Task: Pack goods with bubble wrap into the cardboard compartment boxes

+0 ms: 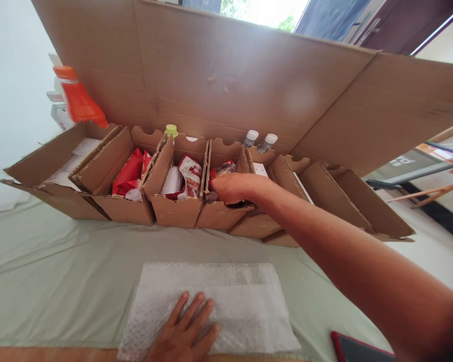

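My left hand [184,332] lies with its fingers spread on a sheet of bubble wrap [245,306], pressing it against the green cloth. My right hand [228,188] reaches down into an open cardboard bin [221,216] in the middle of a row. Its fingers are hidden inside, so I cannot see whether they grip anything. Dark and red packaging [225,168] shows just behind that hand. In the bin to the left are a red-and-white printed packet [191,176] and a roll of bubble wrap [172,181].
Another bin holds red packets [130,173]; the leftmost holds white, bubble-wrapped items [73,161]. Behind the row stand an orange bottle [81,98], clear bottles with white caps [252,136] and a tall cardboard panel [226,75]. A red-edged phone [357,348] lies front right.
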The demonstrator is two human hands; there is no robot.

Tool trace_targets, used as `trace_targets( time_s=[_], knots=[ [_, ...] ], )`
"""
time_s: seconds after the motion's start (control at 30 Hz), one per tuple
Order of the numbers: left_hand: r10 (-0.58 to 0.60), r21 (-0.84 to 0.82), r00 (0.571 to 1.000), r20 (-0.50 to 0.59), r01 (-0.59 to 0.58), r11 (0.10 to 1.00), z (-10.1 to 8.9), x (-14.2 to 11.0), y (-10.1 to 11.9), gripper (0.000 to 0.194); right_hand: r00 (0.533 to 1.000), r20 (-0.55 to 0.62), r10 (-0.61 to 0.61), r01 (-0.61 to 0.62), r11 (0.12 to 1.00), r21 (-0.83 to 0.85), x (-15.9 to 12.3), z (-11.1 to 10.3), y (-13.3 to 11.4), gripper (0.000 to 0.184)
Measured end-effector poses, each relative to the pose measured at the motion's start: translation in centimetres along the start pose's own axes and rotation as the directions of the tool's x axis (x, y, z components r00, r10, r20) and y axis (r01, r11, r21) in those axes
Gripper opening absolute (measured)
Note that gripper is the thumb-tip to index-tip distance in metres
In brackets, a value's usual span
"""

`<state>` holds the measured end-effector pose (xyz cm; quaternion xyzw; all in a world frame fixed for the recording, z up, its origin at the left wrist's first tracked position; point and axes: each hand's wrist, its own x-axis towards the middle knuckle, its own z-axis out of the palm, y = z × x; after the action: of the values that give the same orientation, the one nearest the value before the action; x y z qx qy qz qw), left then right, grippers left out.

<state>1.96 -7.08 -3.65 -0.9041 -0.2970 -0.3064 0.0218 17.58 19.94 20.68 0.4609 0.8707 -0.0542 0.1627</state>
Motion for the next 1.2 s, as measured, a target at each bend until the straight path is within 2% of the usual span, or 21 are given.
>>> trace_targets(
  time_s=[0.17,0.27,0.33,0.4,0.43,0.5,0.53,0.57,0.6,0.63,0.67,0.7,0.73,0.77,0.8,0.83,0.9,1.0,1.1,1.13,1.2],
  knots=[
    [0.008,-0.011,1.000,-0.027,-0.009,1.000,0.1,-0.1,-0.1,0.031,0.998,-0.031,0.055,-0.055,0.998,0.019,0.1,0.9,-0.9,0.016],
    [0.012,-0.005,1.000,-0.023,-0.012,1.000,0.2,0.0,-0.2,0.031,0.988,-0.110,0.107,-0.103,0.994,0.044,-1.1,-0.3,-0.6,0.017],
    [0.026,-0.014,1.000,-0.016,-0.026,1.000,0.5,-0.2,-0.2,0.036,0.968,-0.194,0.156,-0.146,0.987,0.066,-3.1,-1.9,0.1,0.018],
    [0.021,-0.053,1.000,-0.024,-0.022,0.998,0.6,-0.4,0.0,0.049,0.910,-0.353,0.218,-0.170,0.972,0.161,-6.3,-3.4,0.8,0.016],
    [0.003,-0.095,0.999,-0.044,-0.007,0.995,0.5,-0.6,0.1,0.054,0.858,-0.454,0.241,-0.150,0.962,0.227,-8.3,-3.8,1.0,0.014],
    [-0.107,-0.231,0.990,-0.096,0.083,0.969,-0.3,-0.7,0.6,0.054,0.713,-0.652,0.257,-0.055,0.948,0.313,-12.6,-3.6,0.7,0.012],
    [-0.202,-0.332,0.973,-0.107,0.157,0.930,-1.0,-0.5,0.8,0.050,0.634,-0.737,0.236,-0.012,0.955,0.295,-14.7,-2.9,0.2,0.012],
    [-0.314,-0.459,0.946,-0.086,0.242,0.855,-2.0,-0.2,1.0,0.049,0.570,-0.800,0.187,0.009,0.972,0.233,-16.5,-1.8,-0.6,0.012],
    [-0.427,-0.605,0.904,-0.027,0.326,0.727,-3.2,0.3,1.1,0.047,0.522,-0.844,0.123,0.009,0.989,0.150,-18.1,-0.4,-1.7,0.010],
    [-0.526,-0.748,0.847,0.082,0.401,0.529,-4.6,1.1,1.2,0.049,0.491,-0.870,0.051,0.008,0.998,0.063,-19.4,1.2,-2.8,0.009],
    [-0.580,-0.856,0.784,0.223,0.442,0.268,-6.1,2.0,1.2,0.054,0.483,-0.875,-0.025,0.021,1.000,-0.017,-20.4,2.8,-4.0,0.010],
    [-0.584,-0.901,0.723,0.369,0.432,-0.033,-7.5,3.1,1.2,0.062,0.491,-0.865,-0.099,0.053,0.995,-0.084,-21.1,4.5,-5.2,0.014],
    [-0.542,-0.862,0.671,0.506,0.389,-0.325,-8.8,4.2,1.1,0.072,0.510,-0.844,-0.167,0.101,0.986,-0.134,-21.5,6.0,-6.3,0.018],
    [-0.481,-0.778,0.641,0.599,0.321,-0.540,-9.9,5.2,1.0,0.081,0.521,-0.823,-0.225,0.154,0.974,-0.168,-21.8,7.4,-7.4,0.022],
    [-0.431,-0.695,0.626,0.650,0.259,-0.670,-10.7,6.1,1.0,0.084,0.527,-0.805,-0.274,0.201,0.960,-0.195,-22.0,8.7,-8.3,0.027],
    [-0.396,-0.623,0.612,0.685,0.210,-0.754,-11.3,6.7,0.9,0.083,0.528,-0.789,-0.315,0.241,0.946,-0.216,-22.0,9.8,-9.2,0.031],
    [-0.364,-0.528,0.573,0.734,0.146,-0.836,-11.7,7.1,0.9,0.078,0.524,-0.771,-0.362,0.302,0.925,-0.230,-21.9,11.4,-10.5,0.036],
    [-0.367,-0.441,0.445,0.817,0.071,-0.895,-11.0,6.2,1.3,0.058,0.545,-0.786,-0.293,0.345,0.932,-0.108,-21.6,13.5,-12.0,0.030],
    [-0.455,-0.497,0.305,0.836,0.072,-0.865,-10.3,5.1,1.6,0.054,0.552,-0.832,0.057,0.301,0.917,0.262,-21.6,16.0,-13.5,0.019],
    [-0.500,-0.542,0.277,0.821,0.099,-0.835,-10.2,4.8,1.6,0.058,0.560,-0.807,0.188,0.290,0.868,0.403,-21.8,17.0,-14.1,0.016],
    [-0.577,-0.626,0.261,0.774,0.183,-0.758,-10.4,4.3,1.6,0.061,0.613,-0.693,0.379,0.259,0.733,0.629,-22.5,19.2,-15.3,0.010]
  ],
)
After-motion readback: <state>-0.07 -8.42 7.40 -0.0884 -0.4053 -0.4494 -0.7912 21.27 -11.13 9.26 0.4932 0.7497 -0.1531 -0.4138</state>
